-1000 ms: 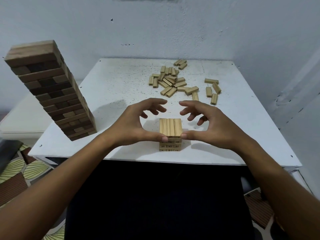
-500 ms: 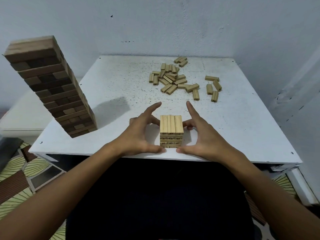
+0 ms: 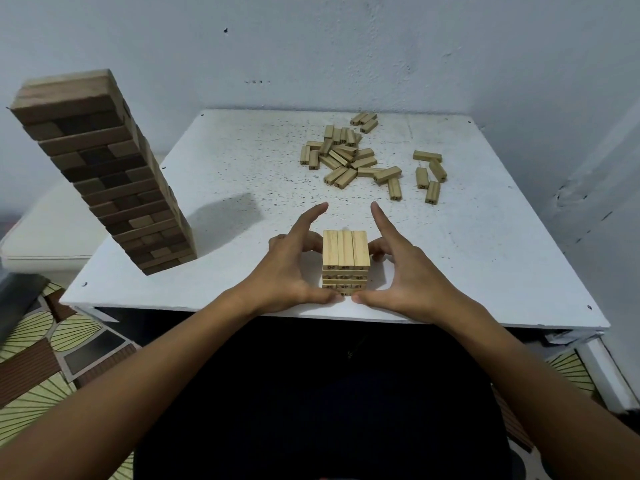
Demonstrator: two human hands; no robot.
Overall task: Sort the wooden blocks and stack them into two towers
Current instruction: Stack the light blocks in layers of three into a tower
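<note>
hands (image 3: pixel 346 268) open, flanking small tower (image 3: pixel 345 258) | speckled white table (image 3: pixel 242 174) | white wall (image 3: pixel 346 53)

Dim, bluish room light. The tall tower (image 3: pixel 104 171) throws a soft shadow rightward over the white table (image 3: pixel 242 161). Wide-angle bending leans the tower outward; frame edges look slightly soft, grainy.

Head view, looking forward-down, close over table (image 3: pixel 485 237).
</note>
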